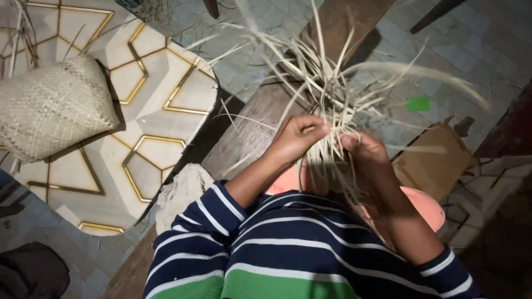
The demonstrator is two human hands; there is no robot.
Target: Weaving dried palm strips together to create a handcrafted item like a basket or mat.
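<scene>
Grey floor tiles [476, 50] are seen at twelve and two o'clock, and a patterned mat [155, 94] with gold hexagon lines is spread at ten o'clock, with a woven basket [52, 108] lying on it at nine o'clock. A wooden plank [260, 119] runs through the centre, and a cardboard box [435, 158] sits at three o'clock. From the head view, a bundle of pale straw strips [332, 83] is held at the centre, its loose ends fanned upward. The left hand [296, 138] is closed on a few strips; the right hand [363, 149] is pinched narrowly on others just beside it. Weaving or sorting of strands appears underway; crossing the next strip would call for a steady hold on the bundle.
</scene>
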